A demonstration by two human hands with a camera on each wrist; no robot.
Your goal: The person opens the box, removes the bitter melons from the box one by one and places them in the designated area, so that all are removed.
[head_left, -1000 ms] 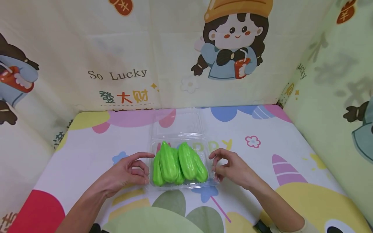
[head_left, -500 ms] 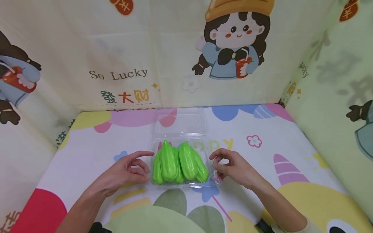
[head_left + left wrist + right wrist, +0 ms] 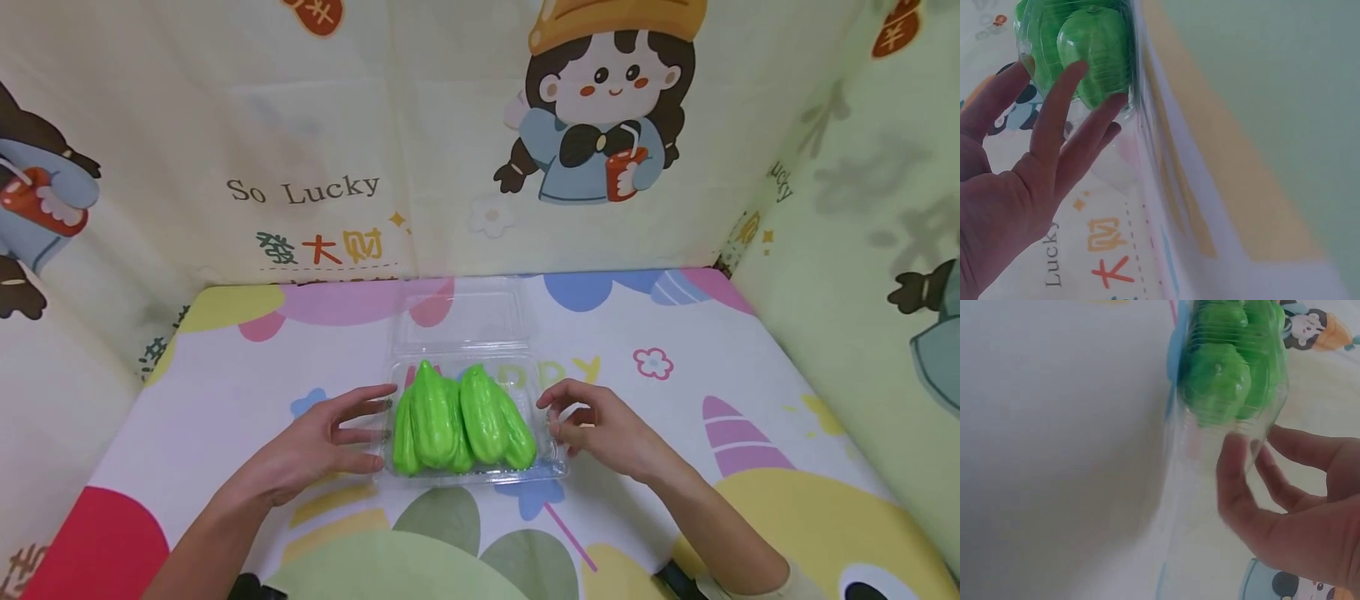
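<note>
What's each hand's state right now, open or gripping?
Left hand: open, fingers spread at the plastic box.
Right hand: fingers bent at box's edge; can't tell if gripping.

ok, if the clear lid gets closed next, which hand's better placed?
Left hand, probably, narrowly: straighter fingers, tips slightly nearer the open lid. The right hand is more curled beside the tray.

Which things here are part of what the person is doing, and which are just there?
Part of the work:
clear plastic container, lid folded open
glossy green pieces inside it
left hand, at the container's left side
right hand, at its right side

Just there:
printed tablecloth underneath
patterned backdrop
</note>
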